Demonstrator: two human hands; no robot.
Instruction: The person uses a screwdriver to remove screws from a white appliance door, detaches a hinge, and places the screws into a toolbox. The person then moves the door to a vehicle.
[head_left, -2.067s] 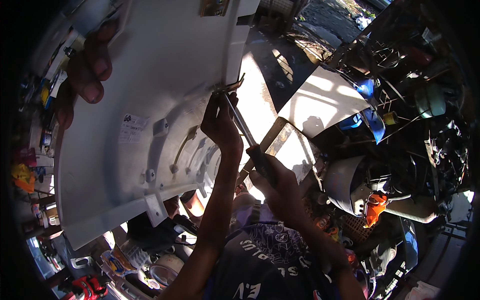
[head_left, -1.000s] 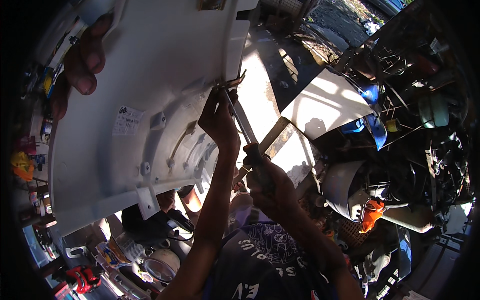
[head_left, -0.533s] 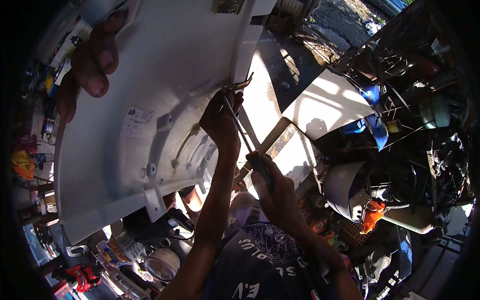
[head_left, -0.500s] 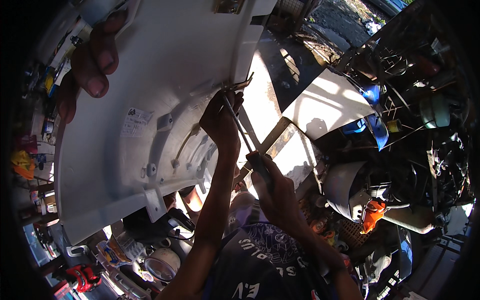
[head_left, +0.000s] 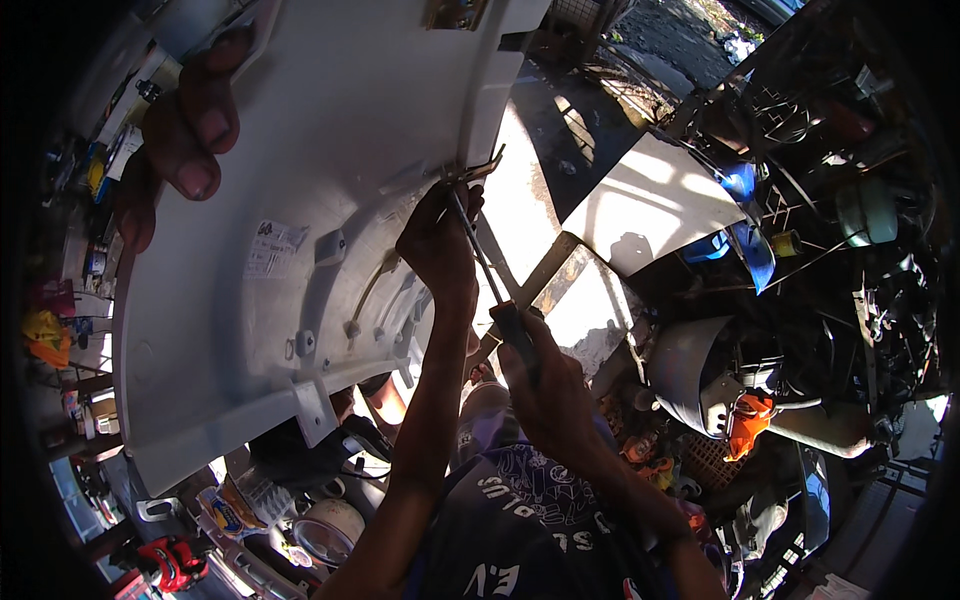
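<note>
A large pale plastic panel [head_left: 300,110], curved like a vehicle body part, fills the left and upper middle. At its right edge sits a small metal bracket [head_left: 482,170]. My right hand [head_left: 552,395] is wrapped round the dark handle of a screwdriver [head_left: 481,252], whose shaft slants up to the bracket. My left hand [head_left: 440,240] is closed beside the shaft's far end, just under the bracket. Its fingertips are partly hidden, and what they pinch does not show clearly. Another person's fingers [head_left: 195,130] curl over the panel's left edge.
Sunlit flat sheets [head_left: 650,210] lie right of the panel. Farther right are a grey curved part with an orange piece [head_left: 748,425], blue pieces [head_left: 752,260] and dark clutter. Below the panel sit a round lidded container [head_left: 328,530] and a red object [head_left: 172,562].
The view has shifted slightly. My hands and the screwdriver keep nearly the same place against the panel, and the other person's fingers still hold its edge.
</note>
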